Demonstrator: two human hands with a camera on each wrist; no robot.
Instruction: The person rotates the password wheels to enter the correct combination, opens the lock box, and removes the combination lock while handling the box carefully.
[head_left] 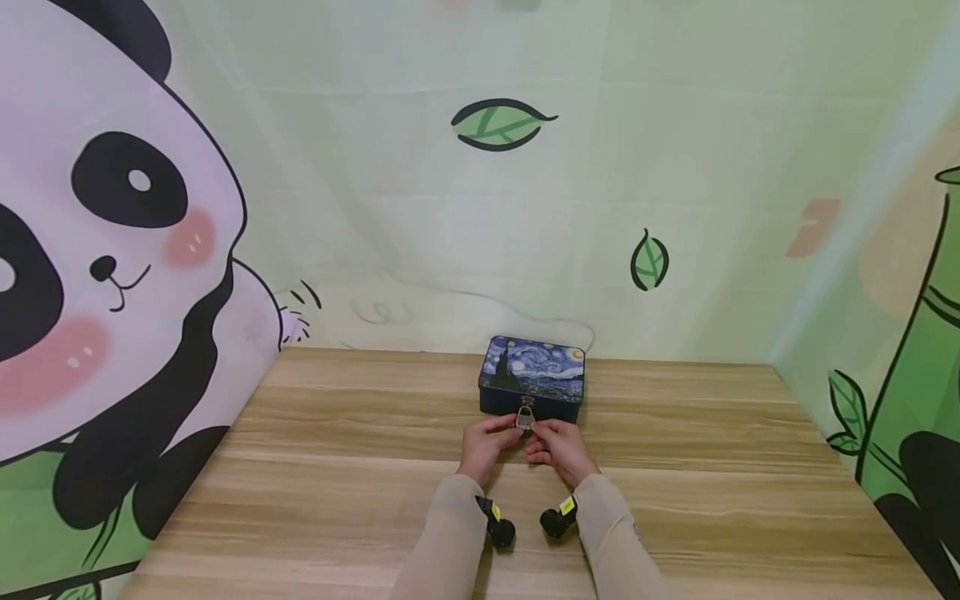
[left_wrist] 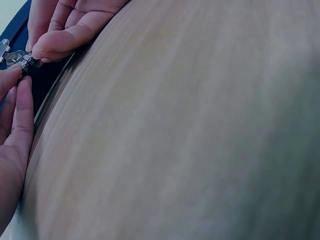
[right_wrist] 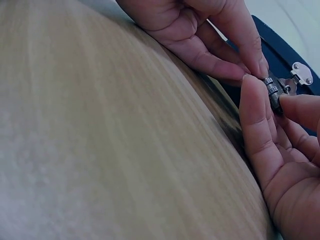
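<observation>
A small silver combination padlock (head_left: 526, 419) with number dials hangs at the metal clasp (right_wrist: 301, 74) on the front of a dark blue tin box (head_left: 532, 367). The box lid is down and carries a swirling night-sky picture. From the left side, my left hand (head_left: 486, 444) pinches the padlock between thumb and fingers. My right hand (head_left: 564, 448) pinches it from the opposite side, its fingertips close to the dials. Both wrist views show the dial rows (left_wrist: 26, 62) between the fingertips. Fingers cover part of the lock body, and the digits are too small to read.
The box stands near the back edge of a wood-grain table (head_left: 345, 433). Behind it hangs a pale green backdrop (head_left: 360, 167) with a panda and leaves. A black wrist camera (head_left: 501, 527) sits on the left sleeve, another (head_left: 557, 521) on the right.
</observation>
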